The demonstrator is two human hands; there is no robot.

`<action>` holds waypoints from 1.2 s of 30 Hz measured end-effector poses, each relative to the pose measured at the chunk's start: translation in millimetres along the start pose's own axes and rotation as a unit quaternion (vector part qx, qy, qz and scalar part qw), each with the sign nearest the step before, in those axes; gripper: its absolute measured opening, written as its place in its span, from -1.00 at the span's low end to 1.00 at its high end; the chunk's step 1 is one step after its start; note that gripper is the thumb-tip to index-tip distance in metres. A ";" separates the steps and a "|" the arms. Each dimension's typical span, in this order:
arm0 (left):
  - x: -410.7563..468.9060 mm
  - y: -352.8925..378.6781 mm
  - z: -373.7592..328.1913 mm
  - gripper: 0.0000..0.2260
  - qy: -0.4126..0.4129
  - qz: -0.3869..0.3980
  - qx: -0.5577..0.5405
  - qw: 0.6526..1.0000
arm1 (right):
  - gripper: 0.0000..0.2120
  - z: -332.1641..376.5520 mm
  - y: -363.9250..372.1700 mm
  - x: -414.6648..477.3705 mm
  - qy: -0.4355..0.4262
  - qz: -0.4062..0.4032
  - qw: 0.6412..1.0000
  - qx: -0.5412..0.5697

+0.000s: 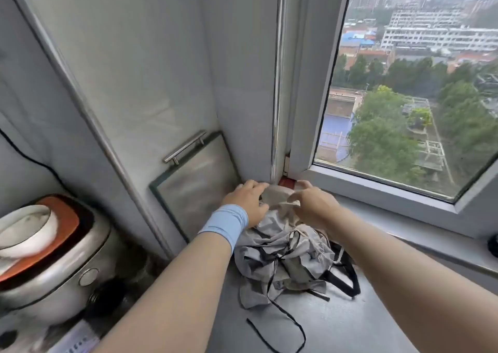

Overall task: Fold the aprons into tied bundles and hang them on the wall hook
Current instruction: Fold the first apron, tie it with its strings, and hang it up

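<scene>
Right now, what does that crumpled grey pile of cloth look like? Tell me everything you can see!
The apron pile is thin, light grey cloth, crumpled into a loose heap and not folded yet. Narrow black straps wind over it, and one trails off toward the front. It lies on the grey ledge in the corner by the window. The left hand and the right hand grip its top part, which looks paler, almost beige. How many aprons are in it cannot be told.
</scene>
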State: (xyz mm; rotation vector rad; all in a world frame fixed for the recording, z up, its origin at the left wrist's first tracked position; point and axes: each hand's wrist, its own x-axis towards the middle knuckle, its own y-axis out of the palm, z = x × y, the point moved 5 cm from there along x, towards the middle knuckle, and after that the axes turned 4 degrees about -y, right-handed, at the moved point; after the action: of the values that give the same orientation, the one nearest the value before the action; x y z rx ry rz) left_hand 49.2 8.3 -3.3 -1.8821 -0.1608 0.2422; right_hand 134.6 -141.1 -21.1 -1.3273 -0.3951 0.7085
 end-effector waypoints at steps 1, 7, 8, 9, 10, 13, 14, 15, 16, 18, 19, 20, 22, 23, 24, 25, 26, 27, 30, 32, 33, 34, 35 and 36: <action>9.1 5.2 -1.7 -0.47 -0.004 0.014 -0.001 1.000 | -0.62 -5.7 3.8 11.3 0.003 0.010 1.000 -0.012; 50.7 46.3 5.3 -0.48 -0.032 0.072 -0.005 0.997 | -0.66 -35.5 55.3 58.9 0.035 0.104 0.991 -0.079; 53.7 51.3 6.6 -0.48 -0.031 0.078 -0.007 0.996 | -0.70 -36.0 61.9 59.5 0.030 0.111 0.991 -0.073; 54.9 56.1 8.1 -0.48 -0.032 0.087 -0.009 0.996 | -0.70 -37.3 68.5 60.3 0.026 0.103 0.993 -0.060; 55.0 58.9 9.4 -0.48 -0.029 0.092 -0.007 0.995 | -0.68 -37.0 69.5 59.2 0.025 0.085 0.995 -0.041; 49.5 54.2 9.4 -0.45 -0.005 0.083 0.003 0.997 | -0.62 -32.1 55.1 52.1 0.014 -0.012 1.000 0.020; 46.4 48.4 8.5 -0.43 0.008 0.067 0.012 0.998 | -0.64 -28.2 47.0 48.0 0.010 -0.030 0.999 0.042; 42.2 40.3 6.7 -0.39 0.022 0.046 0.022 0.998 | -0.66 -22.7 38.3 43.0 0.001 -0.044 0.997 0.061; 37.7 30.5 4.6 -0.35 0.034 0.025 0.032 0.999 | -0.67 -15.6 28.7 37.8 -0.008 -0.056 0.995 0.079; 26.6 10.4 -1.0 -0.27 0.055 -0.011 0.053 0.997 | -0.71 2.1 3.6 23.9 -0.028 -0.091 0.989 0.117; 19.7 0.9 -4.2 -0.26 0.063 -0.026 0.056 0.996 | -0.74 11.9 -8.9 16.3 -0.036 -0.109 0.984 0.135; 9.7 -11.0 -7.5 -0.30 0.072 -0.041 0.054 0.995 | -0.76 24.3 -24.0 5.9 -0.040 -0.122 0.981 0.148; -7.0 -32.1 -13.1 -0.53 0.076 -0.072 0.045 0.993 | -0.78 42.1 -44.9 -7.8 -0.044 -0.128 0.973 0.188; -16.9 -44.8 -12.7 -0.66 0.069 -0.090 0.036 0.993 | -0.78 52.2 -54.4 -16.8 -0.045 -0.129 0.967 0.213; -27.9 -57.6 -10.4 -0.74 0.056 -0.099 0.023 0.993 | -0.79 62.0 -62.2 -28.1 -0.040 -0.138 0.962 0.232; -37.8 -68.9 -7.9 -0.76 0.042 -0.101 0.004 0.994 | -0.82 71.2 -68.8 -39.4 -0.040 -0.158 0.954 0.252; -46.2 -78.5 -4.8 -0.75 0.033 -0.093 -0.016 0.995 | -0.80 77.9 -72.4 -49.7 -0.030 -0.179 0.944 0.277; -56.4 -88.1 -2.1 -0.74 0.033 -0.081 -0.036 0.996 | -0.68 85.3 -74.3 -63.1 -0.017 -0.193 0.933 0.304; -83.3 -114.0 3.0 -0.71 0.056 -0.062 -0.083 0.993 | -0.54 95.0 -57.5 -84.9 0.056 -0.140 0.949 0.276; -99.8 -130.2 7.4 -0.72 0.077 -0.058 -0.104 0.990 | -0.73 100.4 -44.1 -95.3 0.074 -0.104 0.969 0.211; -108.2 -139.2 9.7 -0.73 0.089 -0.060 -0.109 0.988 | -0.84 105.1 -41.7 -101.5 0.079 -0.110 0.968 0.210; -114.9 -147.1 11.7 -0.73 0.101 -0.065 -0.109 0.987 | -0.88 109.1 -42.3 -106.3 0.082 -0.127 0.961 0.233; -121.3 -155.1 13.8 -0.74 0.112 -0.072 -0.100 0.986 | -0.88 113.3 -46.0 -111.7 0.085 -0.154 0.949 0.261; -129.1 -163.5 16.4 -0.74 0.119 -0.081 -0.083 0.986 | -0.87 117.8 -52.9 -118.2 0.085 -0.186 0.936 0.285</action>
State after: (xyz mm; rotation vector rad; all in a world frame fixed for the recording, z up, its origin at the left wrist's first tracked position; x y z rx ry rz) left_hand -78.4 45.6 157.9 -2.0342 -0.1757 -0.1109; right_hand -14.1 -137.2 71.2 -0.7246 -0.2605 0.3430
